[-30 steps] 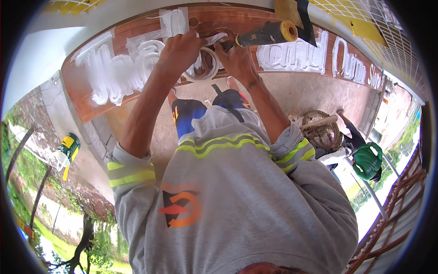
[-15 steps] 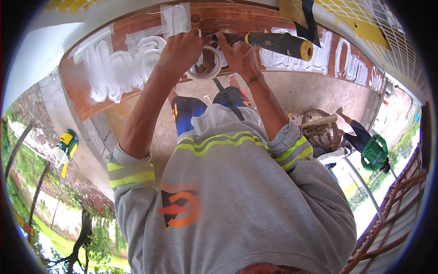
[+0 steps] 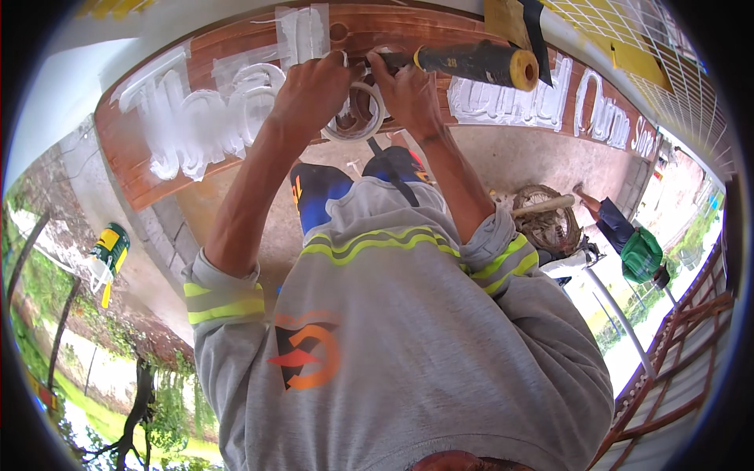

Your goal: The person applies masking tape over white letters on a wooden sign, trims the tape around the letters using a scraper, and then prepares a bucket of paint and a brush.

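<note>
Both my hands are over a brown wooden board (image 3: pixel 141 184) bearing white, raised-looking painted letters and strips of clear tape. My left hand (image 3: pixel 318 88) is closed, with its fingertips pinched near the board. Against its inner side hangs a pale roll of tape (image 3: pixel 379 124), tilted, its ring facing me. My right hand (image 3: pixel 410 96) is closed round the neck of a black-handled tool (image 3: pixel 479 64) with yellow trim, which looks like a chisel. Its handle points right. The working end lies between my hands and is partly hidden by the fingers.
On the ground to the left stands a green and yellow paint can (image 3: pixel 110 247). A wheel (image 3: pixel 542 220) lies beyond my right forearm, and a person in green (image 3: pixel 642 255) is farther right. White wire mesh (image 3: pixel 605 27) and a yellow-brown piece (image 3: pixel 503 20) border the board's far side.
The tool's handle has shifted slightly left and looks closer. My right fingers have moved a little, while the left hand keeps its hold. The person in green has changed posture.
</note>
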`<action>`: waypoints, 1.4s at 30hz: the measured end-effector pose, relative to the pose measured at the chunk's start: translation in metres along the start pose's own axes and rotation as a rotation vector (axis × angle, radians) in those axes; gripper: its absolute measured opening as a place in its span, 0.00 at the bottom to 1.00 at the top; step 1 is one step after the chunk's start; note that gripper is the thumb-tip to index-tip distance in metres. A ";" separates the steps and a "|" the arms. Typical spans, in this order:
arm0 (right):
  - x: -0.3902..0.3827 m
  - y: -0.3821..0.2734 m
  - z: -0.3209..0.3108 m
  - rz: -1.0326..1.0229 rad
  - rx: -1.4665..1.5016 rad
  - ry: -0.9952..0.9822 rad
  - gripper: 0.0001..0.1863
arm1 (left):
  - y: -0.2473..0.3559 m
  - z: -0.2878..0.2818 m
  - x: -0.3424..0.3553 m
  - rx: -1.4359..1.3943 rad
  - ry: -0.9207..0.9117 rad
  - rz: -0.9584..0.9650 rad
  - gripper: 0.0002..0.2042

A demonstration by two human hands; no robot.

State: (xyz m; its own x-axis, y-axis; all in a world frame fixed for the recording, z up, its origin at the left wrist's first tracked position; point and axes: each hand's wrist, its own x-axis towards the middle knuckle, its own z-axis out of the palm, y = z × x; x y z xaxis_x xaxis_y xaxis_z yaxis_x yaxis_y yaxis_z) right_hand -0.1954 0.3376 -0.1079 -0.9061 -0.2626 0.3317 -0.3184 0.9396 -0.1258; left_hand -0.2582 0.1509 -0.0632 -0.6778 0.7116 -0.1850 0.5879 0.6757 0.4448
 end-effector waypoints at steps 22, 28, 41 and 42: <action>0.008 -0.010 -0.019 0.486 0.665 -0.054 0.07 | 0.002 0.001 -0.002 0.041 0.075 0.005 0.22; 0.005 -0.004 -0.012 0.193 0.384 -0.021 0.09 | 0.003 0.001 -0.001 0.021 0.069 -0.009 0.19; -0.004 0.011 0.012 -0.114 -0.002 0.092 0.13 | 0.005 0.008 -0.002 0.069 0.079 -0.019 0.08; -0.004 0.013 0.011 -0.103 -0.017 0.050 0.11 | 0.002 0.012 -0.002 0.088 0.078 -0.008 0.08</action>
State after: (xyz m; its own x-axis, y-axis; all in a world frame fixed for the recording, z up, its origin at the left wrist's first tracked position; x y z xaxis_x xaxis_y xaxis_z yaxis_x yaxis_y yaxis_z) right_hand -0.1986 0.3482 -0.1210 -0.8537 -0.3468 0.3885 -0.4038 0.9119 -0.0735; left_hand -0.2508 0.1531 -0.0729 -0.7129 0.6912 -0.1180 0.6164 0.6980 0.3646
